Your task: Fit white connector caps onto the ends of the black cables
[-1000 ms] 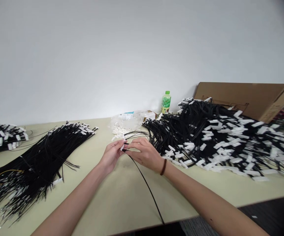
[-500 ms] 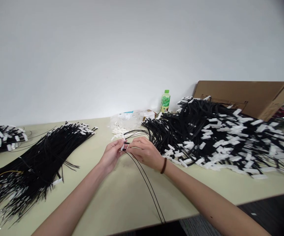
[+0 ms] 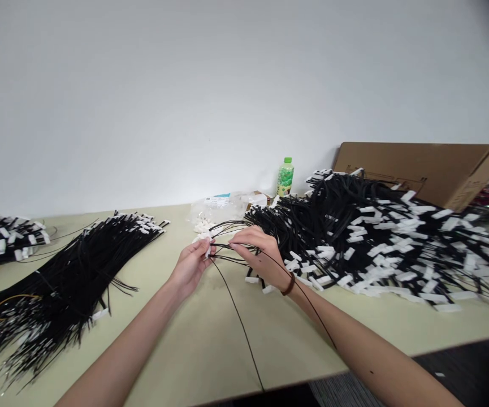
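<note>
A loose black wire (image 3: 244, 332) droops across the near table (image 3: 197, 350), and there, the right hand (image 3: 265, 254) has slid away from the left hand (image 3: 190, 264), opening up a wire span; right fingers pinch a strand, pointing leftward, left fingers pinch the white connector (image 3: 207, 249), before the clear bag (image 3: 233, 208).

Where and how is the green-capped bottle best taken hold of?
Probably around the upper body of the bottle, just below its green cap, coming from above and in front. It stands upright and rounded; black cables crowd its lower front and right, and the wall is behind.
</note>
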`<state>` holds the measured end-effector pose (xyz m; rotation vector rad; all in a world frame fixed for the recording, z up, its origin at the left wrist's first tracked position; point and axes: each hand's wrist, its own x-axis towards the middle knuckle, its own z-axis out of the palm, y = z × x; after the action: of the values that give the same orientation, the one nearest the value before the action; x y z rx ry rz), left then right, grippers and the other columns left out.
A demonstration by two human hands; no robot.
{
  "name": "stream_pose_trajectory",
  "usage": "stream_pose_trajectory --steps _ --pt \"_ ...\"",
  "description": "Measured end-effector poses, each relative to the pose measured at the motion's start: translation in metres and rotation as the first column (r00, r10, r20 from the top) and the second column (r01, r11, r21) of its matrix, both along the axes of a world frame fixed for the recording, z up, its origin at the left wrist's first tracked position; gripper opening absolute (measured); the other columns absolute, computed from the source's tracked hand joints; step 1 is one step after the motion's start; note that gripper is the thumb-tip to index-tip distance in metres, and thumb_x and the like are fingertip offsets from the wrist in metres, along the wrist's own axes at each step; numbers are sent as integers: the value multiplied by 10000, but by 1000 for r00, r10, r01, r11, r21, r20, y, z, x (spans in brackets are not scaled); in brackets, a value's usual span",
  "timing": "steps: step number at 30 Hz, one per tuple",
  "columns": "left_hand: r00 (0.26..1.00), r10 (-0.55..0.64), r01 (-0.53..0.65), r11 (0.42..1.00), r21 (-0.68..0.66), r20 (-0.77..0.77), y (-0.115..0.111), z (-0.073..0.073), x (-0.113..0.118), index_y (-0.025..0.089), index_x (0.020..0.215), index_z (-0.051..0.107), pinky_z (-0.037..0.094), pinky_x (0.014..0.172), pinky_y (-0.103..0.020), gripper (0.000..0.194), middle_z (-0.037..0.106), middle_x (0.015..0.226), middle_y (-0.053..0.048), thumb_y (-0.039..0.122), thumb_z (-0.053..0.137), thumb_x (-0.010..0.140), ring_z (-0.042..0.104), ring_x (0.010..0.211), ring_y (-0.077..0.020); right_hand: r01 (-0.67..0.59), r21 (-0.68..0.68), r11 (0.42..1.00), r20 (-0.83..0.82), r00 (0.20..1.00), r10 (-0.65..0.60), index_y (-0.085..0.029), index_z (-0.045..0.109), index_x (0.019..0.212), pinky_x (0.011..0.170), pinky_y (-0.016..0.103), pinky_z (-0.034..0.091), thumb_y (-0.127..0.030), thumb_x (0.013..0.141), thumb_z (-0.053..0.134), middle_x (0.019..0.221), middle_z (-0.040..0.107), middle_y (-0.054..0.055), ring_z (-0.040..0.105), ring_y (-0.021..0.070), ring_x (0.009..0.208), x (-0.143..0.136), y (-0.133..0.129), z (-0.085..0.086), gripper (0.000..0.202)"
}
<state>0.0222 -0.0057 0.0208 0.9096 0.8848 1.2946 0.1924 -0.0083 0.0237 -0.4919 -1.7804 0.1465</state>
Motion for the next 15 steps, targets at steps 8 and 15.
stream_pose_trajectory --steps 8,15 --pt "999 26 -26 1000 0 24 1 0 0 110 745 635 410 591 -193 167 540 621 -3 250 691 675 493 590 -80 -29 -4 1000 -7 1000 29 -222 664 802 745 344 455 -236 844 568 775 661 22 595 166 743 -1 -1 0 105" --pt "998 26 -27 1000 17 64 2 -2 -2 115 750 626 425 604 -194 172 516 610 14 251 696 671 483 579 -73 -80 13 997 80 994 79 -199 652 801 734 329 461 -238 830 591 759 660 25 569 160 756 0 -4 2 78"
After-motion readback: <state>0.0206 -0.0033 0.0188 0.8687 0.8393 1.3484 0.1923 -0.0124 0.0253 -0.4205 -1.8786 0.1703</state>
